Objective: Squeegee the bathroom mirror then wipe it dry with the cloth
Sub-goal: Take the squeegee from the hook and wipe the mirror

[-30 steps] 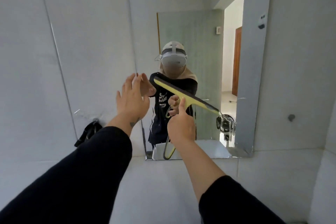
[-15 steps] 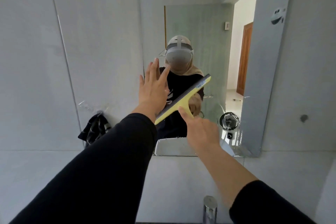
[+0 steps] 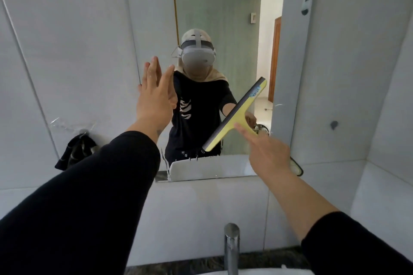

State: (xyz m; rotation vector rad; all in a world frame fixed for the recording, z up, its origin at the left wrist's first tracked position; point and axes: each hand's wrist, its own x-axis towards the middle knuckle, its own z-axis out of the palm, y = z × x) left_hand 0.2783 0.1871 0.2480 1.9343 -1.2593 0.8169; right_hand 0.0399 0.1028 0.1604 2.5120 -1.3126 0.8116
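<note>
The bathroom mirror [image 3: 223, 18] hangs on the grey tiled wall straight ahead. My right hand [image 3: 268, 152] grips the handle of a yellow squeegee [image 3: 237, 116] with a grey rubber blade, index finger stretched along it. The blade lies diagonally on the glass in the mirror's lower right part. My left hand [image 3: 156, 94] is flat, fingers up, resting at the mirror's left edge. A dark cloth [image 3: 73, 152] hangs from a hook on the wall left of the mirror.
A chrome tap [image 3: 231, 250] stands at the bottom centre over a dark counter edge. The mirror's lower left corner [image 3: 164, 163] is chipped. A small dark mark [image 3: 334, 124] sits on the right wall.
The squeegee has swept rightward and down across the glass, its blade turning from tilted down-right to tilted up-right. My left hand stayed flat by the mirror's left edge.
</note>
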